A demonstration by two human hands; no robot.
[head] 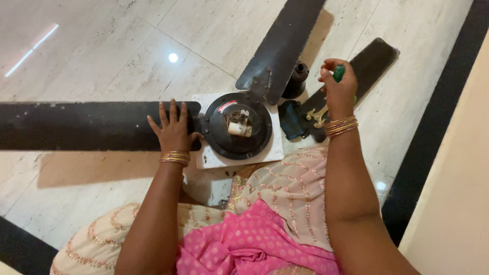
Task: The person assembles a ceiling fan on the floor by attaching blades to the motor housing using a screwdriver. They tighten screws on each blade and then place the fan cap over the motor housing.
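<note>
- Leftmost, a long dark fan blade point(76, 126) lies flat on the pale marble floor point(102, 46), running from the frame's left edge to the motor.
- Next, the left hand point(173, 133) rests palm-down on the inner end of that blade, fingers spread and flat; its grip is apart, pressing rather than clasping anything.
- At centre, the round black motor housing point(238, 125) sits on a white slab point(277, 150), with a small white part and wiring exposed in its middle.
- Above centre, a second blade point(277, 48) angles up and away from the housing; a small dark cup-shaped piece point(297, 80) stands just beside its root.
- Further right, the right hand point(338, 89) is closed around a green-handled tool point(338, 73); its tip is hidden behind the hand, over the bracket of the third blade point(372, 63).
- Risk: since the working tip cannot be seen, it could slip off the fastener and strike the blade or the fingers.
- Risk: the housing only rests on the slab; a hard push on the tool could turn or slide the whole fan if the left hand's pressure eases.
</note>
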